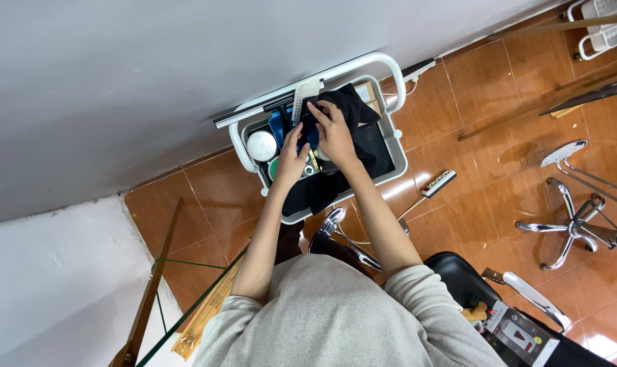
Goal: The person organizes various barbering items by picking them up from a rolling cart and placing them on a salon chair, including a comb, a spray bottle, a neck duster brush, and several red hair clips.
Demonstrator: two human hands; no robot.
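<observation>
Both my hands reach into the top tray of a white trolley (pixel 393 73) by the wall. My left hand (pixel 291 158) lies over small items near a round white lid (pixel 261 145) and grips a blue object (pixel 277 126); how firmly, I cannot tell. My right hand (pixel 333 130) rests on the same cluster, fingers curled, touching a white comb (pixel 302 95) that sticks up at the tray's back. A black cloth (pixel 353 105) lies bunched under and beside my right hand.
A power strip (pixel 437 183) lies on the orange tiled floor right of the trolley. A chrome chair base (pixel 573 217) stands at the right. A black seat (pixel 458 278) is near my right elbow, wooden strips (pixel 203 316) at my left.
</observation>
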